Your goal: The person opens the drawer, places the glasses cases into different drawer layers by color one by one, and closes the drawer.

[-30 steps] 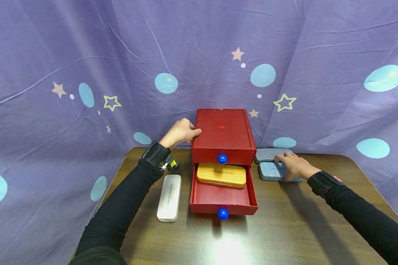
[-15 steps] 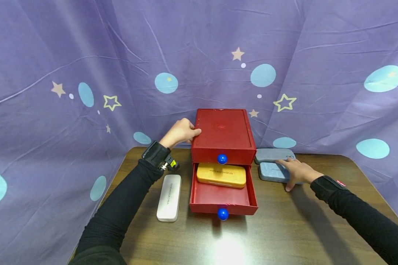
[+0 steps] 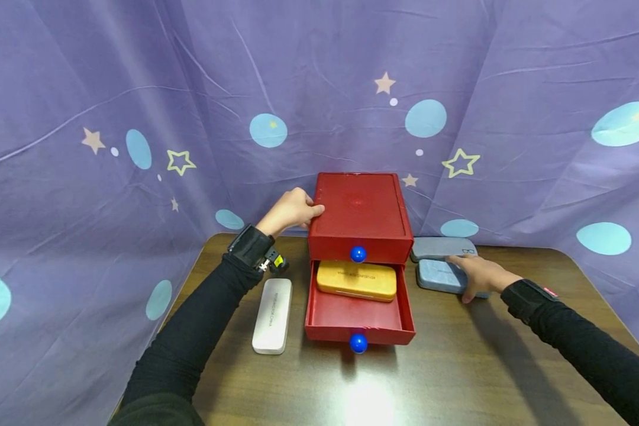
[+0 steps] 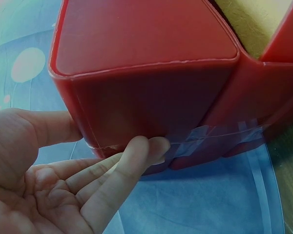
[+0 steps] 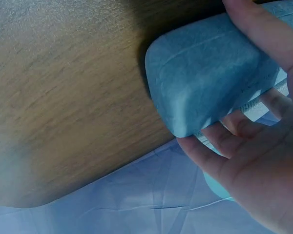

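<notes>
My left hand point(image 3: 291, 210) grips the left side of a red drawer box point(image 3: 360, 207), thumb at one edge. In the left wrist view, its fingers point(image 4: 112, 187) lie along the box's side wall. The lower drawer point(image 3: 359, 316) stands pulled out, with a yellow glasses case point(image 3: 357, 280) inside at the back. To the right of the box, my right hand point(image 3: 479, 276) spans a light blue glasses case point(image 3: 441, 276) on the table. The right wrist view shows the thumb point(image 5: 263, 29) on one long side of this case point(image 5: 200, 73) and the fingers on the other.
Behind the blue case lies a grey glasses case point(image 3: 441, 247). A white glasses case point(image 3: 273, 316) rests left of the drawer box on the wooden table point(image 3: 431, 361). Blue knobs stick out from both drawers. A purple curtain point(image 3: 319, 77) hangs behind the table.
My right hand has shifted slightly toward me and right, its thumb coming down at the near side of the blue case. The left hand has kept its place on the drawer box.
</notes>
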The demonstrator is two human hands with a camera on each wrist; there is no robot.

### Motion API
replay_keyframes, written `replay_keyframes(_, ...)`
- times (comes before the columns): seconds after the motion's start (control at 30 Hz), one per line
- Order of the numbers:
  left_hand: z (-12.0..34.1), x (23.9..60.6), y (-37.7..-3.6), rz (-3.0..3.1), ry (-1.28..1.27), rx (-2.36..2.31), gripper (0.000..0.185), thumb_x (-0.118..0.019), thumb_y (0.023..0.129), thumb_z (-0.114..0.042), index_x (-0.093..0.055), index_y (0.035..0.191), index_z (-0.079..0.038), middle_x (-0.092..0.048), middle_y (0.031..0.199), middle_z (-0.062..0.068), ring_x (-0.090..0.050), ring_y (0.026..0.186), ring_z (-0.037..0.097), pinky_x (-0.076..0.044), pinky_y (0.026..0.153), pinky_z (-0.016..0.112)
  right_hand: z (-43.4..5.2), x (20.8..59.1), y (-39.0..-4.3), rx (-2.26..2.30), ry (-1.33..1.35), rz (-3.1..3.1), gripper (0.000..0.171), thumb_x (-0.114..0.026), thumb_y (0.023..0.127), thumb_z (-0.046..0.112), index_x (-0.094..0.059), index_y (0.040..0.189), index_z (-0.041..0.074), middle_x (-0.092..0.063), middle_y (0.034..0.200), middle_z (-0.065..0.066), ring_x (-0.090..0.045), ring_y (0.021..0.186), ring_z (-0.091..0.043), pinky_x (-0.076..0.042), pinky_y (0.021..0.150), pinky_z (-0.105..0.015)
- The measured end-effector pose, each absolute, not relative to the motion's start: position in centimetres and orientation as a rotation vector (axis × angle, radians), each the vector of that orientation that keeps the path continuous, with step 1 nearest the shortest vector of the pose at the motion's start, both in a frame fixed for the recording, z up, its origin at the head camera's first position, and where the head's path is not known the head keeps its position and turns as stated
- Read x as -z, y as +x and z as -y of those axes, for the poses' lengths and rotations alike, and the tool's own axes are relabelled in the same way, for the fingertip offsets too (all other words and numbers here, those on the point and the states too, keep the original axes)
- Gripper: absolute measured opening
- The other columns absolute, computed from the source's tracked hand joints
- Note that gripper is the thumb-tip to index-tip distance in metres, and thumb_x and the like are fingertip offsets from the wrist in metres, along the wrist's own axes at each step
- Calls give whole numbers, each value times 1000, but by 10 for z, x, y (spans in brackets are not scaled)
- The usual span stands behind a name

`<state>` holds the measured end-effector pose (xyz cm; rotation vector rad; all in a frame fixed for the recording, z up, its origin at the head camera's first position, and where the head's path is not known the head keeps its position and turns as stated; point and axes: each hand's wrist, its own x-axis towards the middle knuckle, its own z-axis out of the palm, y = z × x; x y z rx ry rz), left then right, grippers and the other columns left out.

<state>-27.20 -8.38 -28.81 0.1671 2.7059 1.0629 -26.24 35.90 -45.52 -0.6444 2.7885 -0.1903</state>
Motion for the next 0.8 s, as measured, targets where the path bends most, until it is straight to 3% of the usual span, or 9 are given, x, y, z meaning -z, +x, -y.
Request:
replay_keyframes(0.3, 84, 289, -272, -2724, 182, -1043, 34, -64, 100, -28, -76, 108, 4, -77, 99, 19, -76, 80, 23, -61, 87, 41, -355, 447, -256, 226, -680, -2777, 101, -97, 61, 23, -46, 142, -9, -53, 132, -41, -57, 117, -57, -53, 89, -62)
replay_keyframes(0.43, 84, 287, -272, -2728, 181, -1030, 35, -64, 101, -28, -75, 110, 3, -76, 101, 19, -76, 81, 24, -60, 87, 40, -354, 445, -256, 220, -667, -2769, 100, -95, 63, 22, -44, 143, -9, -52, 131, -42, -58, 116, -55, -51, 92, -62)
replay_keyframes(0.6, 84, 288, -271, -2712, 177, -1051, 36, -64, 101, -27, -73, 115, 4, -76, 105, 19, -77, 86, 25, -61, 88, 40, -353, 444, -257, 172, -625, -2761, 100, -93, 65, 24, -41, 146, -6, -51, 131, -42, -59, 114, -54, -53, 87, -61)
replay_keyframes(0.8, 84, 289, -272, -2713, 180, -1043, 35, -64, 101, -28, -75, 111, 3, -77, 101, 18, -77, 84, 23, -62, 79, 32, -352, 442, -256, 132, -609, -2746, 102, -92, 67, 31, -40, 147, -5, -52, 136, -39, -57, 119, -55, -53, 86, -60)
